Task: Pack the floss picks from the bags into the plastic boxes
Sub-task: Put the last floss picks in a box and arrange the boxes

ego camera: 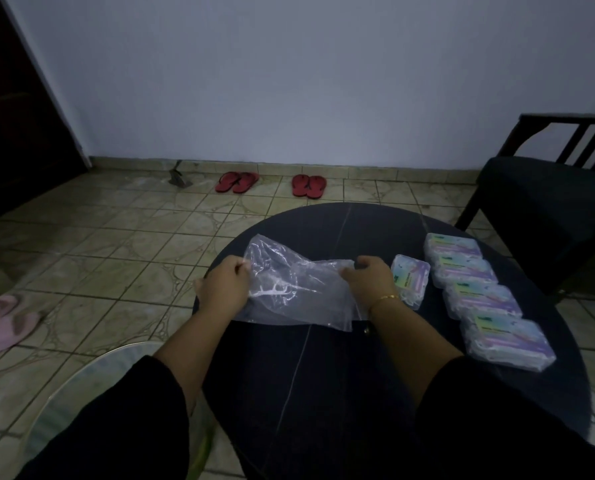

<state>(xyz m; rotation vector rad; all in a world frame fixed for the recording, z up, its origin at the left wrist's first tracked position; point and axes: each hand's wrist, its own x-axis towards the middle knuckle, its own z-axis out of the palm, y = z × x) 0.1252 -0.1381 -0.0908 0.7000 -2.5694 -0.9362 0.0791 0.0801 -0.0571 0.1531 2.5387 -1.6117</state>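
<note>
Nearest, two black sleeves [123, 420] over a dark round table [323, 393]. Beyond them, left hand [225, 285] pinching the left edge of a clear plastic bag [299, 289], right hand [370, 280] with fingers curled round its right edge, gold bracelet [389, 297] at the wrist. Inside the bag, one white floss pick [270, 292]. Just right of the right hand, a single plastic box [412, 280]; further right, a row of four boxes [479, 299]. Farther off on the tiled floor [116, 237], two pairs of red sandals [272, 183] by the wall.

Crinkled clear plastic bag [289, 289], glossy plastic boxes [476, 292], smooth dark table [323, 393]
</note>
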